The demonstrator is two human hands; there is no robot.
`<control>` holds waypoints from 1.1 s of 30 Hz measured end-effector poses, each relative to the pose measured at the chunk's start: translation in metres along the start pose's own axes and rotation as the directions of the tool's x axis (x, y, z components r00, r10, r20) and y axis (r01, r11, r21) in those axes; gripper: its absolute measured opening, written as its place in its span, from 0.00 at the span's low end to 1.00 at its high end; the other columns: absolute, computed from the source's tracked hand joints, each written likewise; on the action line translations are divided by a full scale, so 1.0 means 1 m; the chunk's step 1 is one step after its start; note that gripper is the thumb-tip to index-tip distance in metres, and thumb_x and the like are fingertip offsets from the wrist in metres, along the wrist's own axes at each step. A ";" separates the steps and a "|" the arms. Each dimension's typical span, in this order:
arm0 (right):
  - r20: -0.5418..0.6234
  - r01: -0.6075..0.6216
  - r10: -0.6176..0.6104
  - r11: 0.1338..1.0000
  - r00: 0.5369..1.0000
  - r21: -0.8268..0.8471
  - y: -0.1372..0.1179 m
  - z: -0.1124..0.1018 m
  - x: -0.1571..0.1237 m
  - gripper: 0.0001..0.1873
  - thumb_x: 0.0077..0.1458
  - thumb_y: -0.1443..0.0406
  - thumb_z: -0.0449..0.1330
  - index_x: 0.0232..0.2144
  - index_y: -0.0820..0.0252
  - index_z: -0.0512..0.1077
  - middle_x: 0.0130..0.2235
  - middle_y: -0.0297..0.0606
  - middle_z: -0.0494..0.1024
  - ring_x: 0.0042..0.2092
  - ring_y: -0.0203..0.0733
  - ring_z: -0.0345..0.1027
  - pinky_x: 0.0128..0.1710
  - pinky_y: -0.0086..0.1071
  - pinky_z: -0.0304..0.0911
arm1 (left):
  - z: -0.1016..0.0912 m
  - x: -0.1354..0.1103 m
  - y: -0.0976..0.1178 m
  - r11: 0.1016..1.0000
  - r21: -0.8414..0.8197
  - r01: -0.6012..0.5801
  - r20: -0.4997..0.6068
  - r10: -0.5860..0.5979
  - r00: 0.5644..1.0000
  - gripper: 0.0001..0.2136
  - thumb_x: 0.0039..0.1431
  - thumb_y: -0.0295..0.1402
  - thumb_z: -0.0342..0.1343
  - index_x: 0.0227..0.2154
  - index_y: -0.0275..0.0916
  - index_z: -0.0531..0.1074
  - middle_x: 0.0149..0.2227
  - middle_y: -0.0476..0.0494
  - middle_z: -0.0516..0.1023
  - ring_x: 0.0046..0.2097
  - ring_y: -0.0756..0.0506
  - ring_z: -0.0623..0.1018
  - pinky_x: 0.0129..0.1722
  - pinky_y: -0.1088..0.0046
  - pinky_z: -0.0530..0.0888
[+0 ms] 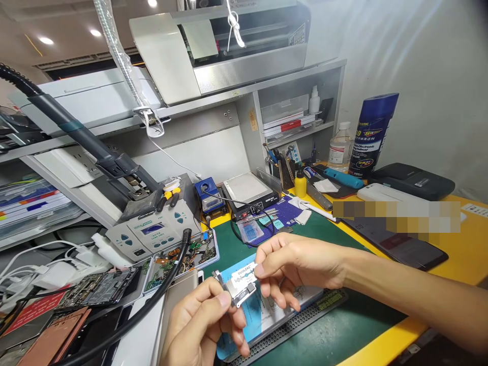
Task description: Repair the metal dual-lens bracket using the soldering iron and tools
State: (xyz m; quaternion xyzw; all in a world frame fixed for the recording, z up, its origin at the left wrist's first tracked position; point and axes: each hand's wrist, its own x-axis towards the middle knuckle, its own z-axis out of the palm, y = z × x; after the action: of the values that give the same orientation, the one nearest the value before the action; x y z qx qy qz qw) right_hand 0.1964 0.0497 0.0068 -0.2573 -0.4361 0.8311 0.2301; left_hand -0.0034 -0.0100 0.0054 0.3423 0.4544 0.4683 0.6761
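My left hand (204,317) pinches a small metal-and-black electronic part (244,294) between thumb and fingers. Between the thumb and forefinger of my right hand (293,264) is a thin razor blade (244,273) with printed lettering. The blade lies over the upper side of the part; whether its edge is under anything there, I cannot tell. Both hands are raised above a blue-and-white box or pad (263,320), which rests on a dark perforated tray (282,330) on the green mat (324,335).
On the left stand a soldering station (152,229), a tray of circuit boards (215,249) and a black hose (152,310). Behind are a flat heating plate (247,188) and a yellow bottle (300,184). To the right are a phone (400,249) and a blue spray can (375,134).
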 end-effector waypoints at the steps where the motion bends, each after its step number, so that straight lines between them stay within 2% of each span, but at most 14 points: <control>1: 0.000 0.004 -0.004 1.000 1.000 -0.003 0.000 0.000 0.000 0.03 0.52 0.71 0.62 0.26 0.67 0.71 0.26 0.38 0.79 0.21 0.35 0.73 0.15 0.23 0.67 | 0.000 0.000 0.000 1.000 0.001 0.001 0.000 -0.001 1.000 0.13 0.42 0.36 0.68 0.16 0.36 0.69 0.16 0.46 0.75 0.18 0.48 0.71 0.18 0.70 0.73; 33: -0.008 0.022 -0.022 0.999 1.000 -0.043 0.000 0.003 -0.002 0.05 0.48 0.70 0.63 0.25 0.66 0.70 0.25 0.38 0.78 0.22 0.34 0.72 0.15 0.22 0.66 | -0.002 0.002 0.000 0.999 0.003 -0.038 -0.007 0.038 0.999 0.13 0.43 0.36 0.67 0.17 0.36 0.69 0.17 0.46 0.76 0.18 0.48 0.72 0.19 0.70 0.73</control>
State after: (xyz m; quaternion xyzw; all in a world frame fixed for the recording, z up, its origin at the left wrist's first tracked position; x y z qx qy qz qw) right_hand 0.1967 0.0467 0.0089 -0.2608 -0.4555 0.8180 0.2354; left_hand -0.0048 -0.0075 0.0039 0.3500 0.4508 0.4815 0.6651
